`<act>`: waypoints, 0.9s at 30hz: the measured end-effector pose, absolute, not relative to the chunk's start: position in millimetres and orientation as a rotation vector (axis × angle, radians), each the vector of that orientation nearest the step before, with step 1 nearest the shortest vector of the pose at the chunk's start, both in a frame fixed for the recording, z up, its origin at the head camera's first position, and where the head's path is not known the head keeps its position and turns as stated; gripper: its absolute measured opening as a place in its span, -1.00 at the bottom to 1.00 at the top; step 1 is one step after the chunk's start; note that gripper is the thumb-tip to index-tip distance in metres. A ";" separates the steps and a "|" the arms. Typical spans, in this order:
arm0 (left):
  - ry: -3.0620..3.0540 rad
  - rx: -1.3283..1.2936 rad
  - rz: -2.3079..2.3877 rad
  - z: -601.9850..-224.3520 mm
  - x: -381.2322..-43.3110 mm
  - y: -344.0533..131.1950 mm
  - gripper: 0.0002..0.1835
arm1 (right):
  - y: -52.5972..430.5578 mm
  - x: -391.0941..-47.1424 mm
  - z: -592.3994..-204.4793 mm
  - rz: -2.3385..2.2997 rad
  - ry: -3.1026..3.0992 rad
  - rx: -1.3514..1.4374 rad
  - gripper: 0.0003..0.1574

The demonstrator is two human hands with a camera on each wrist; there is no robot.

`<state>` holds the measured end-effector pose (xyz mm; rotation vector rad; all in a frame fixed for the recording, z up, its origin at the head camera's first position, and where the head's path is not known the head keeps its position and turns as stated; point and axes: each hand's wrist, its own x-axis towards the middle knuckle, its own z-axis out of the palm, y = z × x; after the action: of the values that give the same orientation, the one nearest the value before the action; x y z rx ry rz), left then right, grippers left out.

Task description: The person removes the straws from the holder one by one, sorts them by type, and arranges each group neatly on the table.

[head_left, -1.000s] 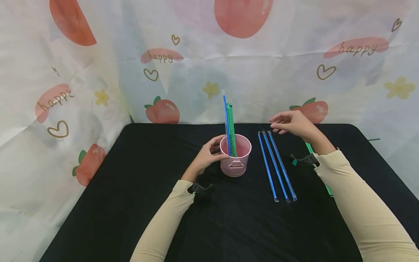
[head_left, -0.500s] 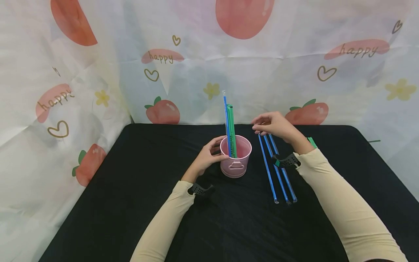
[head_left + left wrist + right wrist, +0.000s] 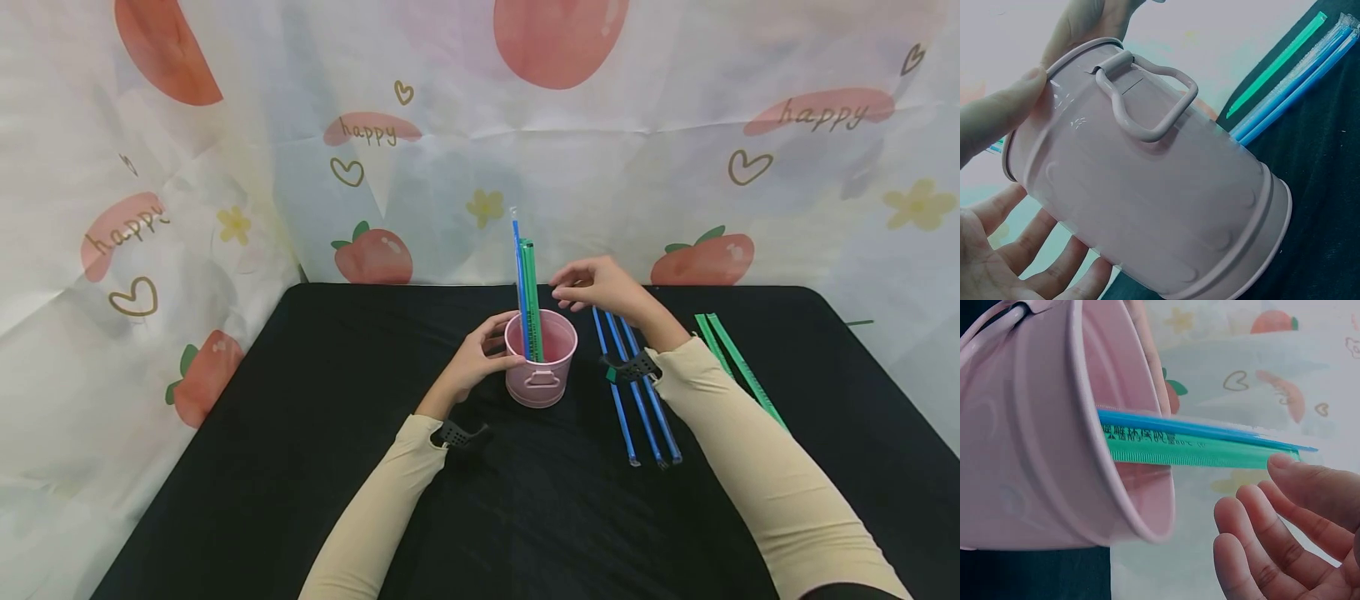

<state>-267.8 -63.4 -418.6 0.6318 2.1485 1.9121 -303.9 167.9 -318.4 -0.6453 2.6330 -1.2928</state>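
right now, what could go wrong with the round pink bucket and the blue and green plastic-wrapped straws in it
The right hand, close to the tall blue and green straws, might knock them. The round pink bucket could tip if the left hand, thumb on its rim, slips.

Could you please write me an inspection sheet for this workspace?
Surface: black tablecloth.
Job's things: pink bucket with blue and green straws standing in it; on the cloth, three wrapped blue straws and green straws partly hidden by the right sleeve.
Clutter: nothing seen.
Hands: left hand holds the bucket's rim; right hand holds nothing.
Cables: nothing seen.
Surroundings: white backdrop printed with fruit, hearts and "happy".
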 end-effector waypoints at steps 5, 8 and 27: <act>2.141 0.621 1.910 -417.4 -266.9 -63.7 -0.29 | 161.6 -304.9 -319.1 -1.299 2.619 -0.625 -0.63; 2.134 0.622 1.911 -416.4 -266.2 -63.7 -0.30 | 159.3 -304.8 -319.0 -1.292 2.629 -0.618 -0.62; 2.147 0.627 1.914 -416.7 -265.6 -63.7 -0.31 | 146.4 -315.8 -326.3 -1.282 2.614 -0.589 -0.64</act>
<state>-265.6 -63.7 -416.7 0.6272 2.1474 1.9139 -315.8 146.4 -326.3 -0.5892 2.6139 -1.2815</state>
